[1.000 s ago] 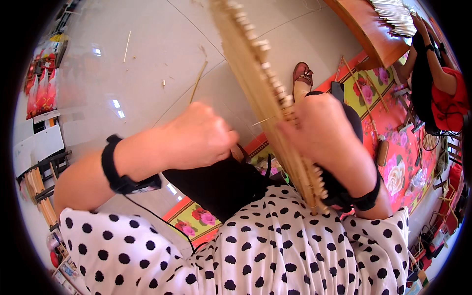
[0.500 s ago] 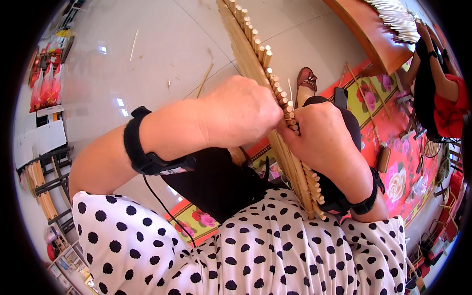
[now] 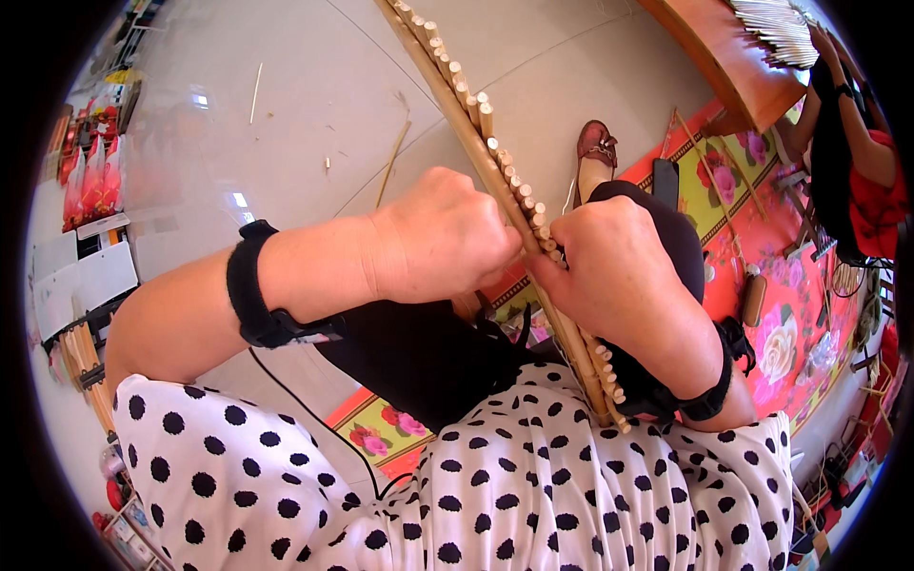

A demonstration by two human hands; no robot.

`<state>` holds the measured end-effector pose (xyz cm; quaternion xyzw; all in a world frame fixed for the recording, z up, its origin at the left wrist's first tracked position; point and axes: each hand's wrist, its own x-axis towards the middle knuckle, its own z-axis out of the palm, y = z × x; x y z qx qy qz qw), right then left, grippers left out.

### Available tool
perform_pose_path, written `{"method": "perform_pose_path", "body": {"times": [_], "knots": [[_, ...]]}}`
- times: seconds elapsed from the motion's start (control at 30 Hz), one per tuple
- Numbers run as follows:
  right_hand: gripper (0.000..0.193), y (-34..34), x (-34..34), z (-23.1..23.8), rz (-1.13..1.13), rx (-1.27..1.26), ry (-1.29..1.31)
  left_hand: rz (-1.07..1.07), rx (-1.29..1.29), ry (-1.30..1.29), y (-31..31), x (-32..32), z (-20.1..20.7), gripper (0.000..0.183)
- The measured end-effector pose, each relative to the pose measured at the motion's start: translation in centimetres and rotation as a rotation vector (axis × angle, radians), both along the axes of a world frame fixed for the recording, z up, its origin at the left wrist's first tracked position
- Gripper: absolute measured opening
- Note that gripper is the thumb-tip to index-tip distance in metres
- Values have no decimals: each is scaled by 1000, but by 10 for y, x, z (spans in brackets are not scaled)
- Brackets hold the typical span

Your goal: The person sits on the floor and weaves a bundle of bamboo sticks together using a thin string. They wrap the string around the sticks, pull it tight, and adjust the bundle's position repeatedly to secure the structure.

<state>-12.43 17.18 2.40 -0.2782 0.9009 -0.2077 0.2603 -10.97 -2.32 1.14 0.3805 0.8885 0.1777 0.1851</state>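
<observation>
A long mat of pale reed sticks point(image 3: 462, 114), bound side by side, slants from the top of the view down to my lap. Its cut stick ends form a knobbly row along the right side. My right hand point(image 3: 614, 252) is closed on the mat about midway along, thumb pressed against it. Against the mat's left side my left hand point(image 3: 452, 233) makes a fist, its knuckles almost meeting the right hand. The left fingertips are hidden, so what they pinch cannot be made out. Both wrists wear black straps.
Loose stalks point(image 3: 393, 162) lie on the tiled floor. At right, a flowered red mat point(image 3: 776, 328) carries a brown case point(image 3: 753, 301). A wooden table point(image 3: 709, 57) with white sticks point(image 3: 776, 29) stands at upper right, beside another person point(image 3: 862, 171).
The reed mat's far end has swung left, and its broad face looks narrower. My left hand has shifted left and slightly nearer; the right hand keeps its hold.
</observation>
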Motion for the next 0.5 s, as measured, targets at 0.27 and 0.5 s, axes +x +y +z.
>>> {"method": "perform_pose_path", "body": {"times": [0.27,0.5], "knots": [[28,-1,-2,-2,15,8,0,-31,-25,-56,-4,-8,3,18],[25,-1,1,-2,-8,-30,-5,-71,-2,-27,4,-13,9,16]]}}
